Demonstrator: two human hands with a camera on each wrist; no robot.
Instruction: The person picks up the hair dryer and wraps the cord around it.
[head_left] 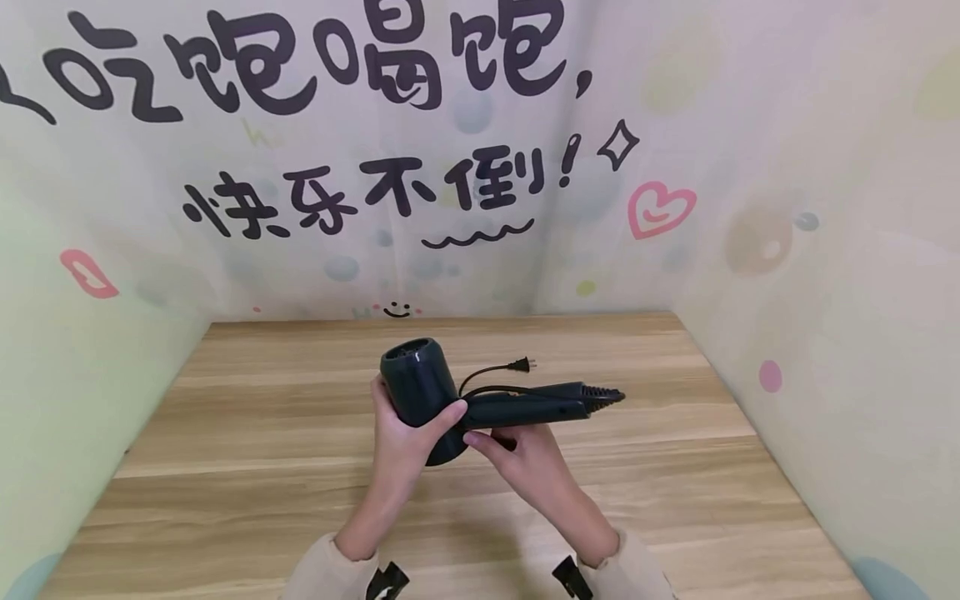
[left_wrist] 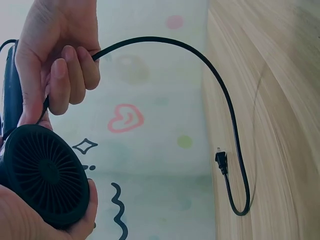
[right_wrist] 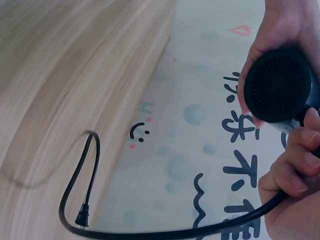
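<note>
A dark hair dryer [head_left: 418,387] is held up in the head view, its round barrel tilted and its handle [head_left: 525,412] pointing right. My left hand [head_left: 400,440] grips the barrel, thumb across the front side. Beneath the handle, my right hand [head_left: 534,465] has its fingers curled round the black power cord [left_wrist: 227,95], as the left wrist view shows. Cord also runs along the handle to the ribbed sleeve [head_left: 602,398] at its end. The free length hangs in a loop, ending in a two-pin plug [left_wrist: 221,161]. The slatted intake grille [left_wrist: 49,171] faces the left wrist camera.
A wood-grain table [head_left: 262,400] lies below the hands. Pale walls [head_left: 795,150] with printed lettering, hearts and dots enclose it at the back and both sides. Small black clips [head_left: 387,581] show by the sleeves [head_left: 330,571].
</note>
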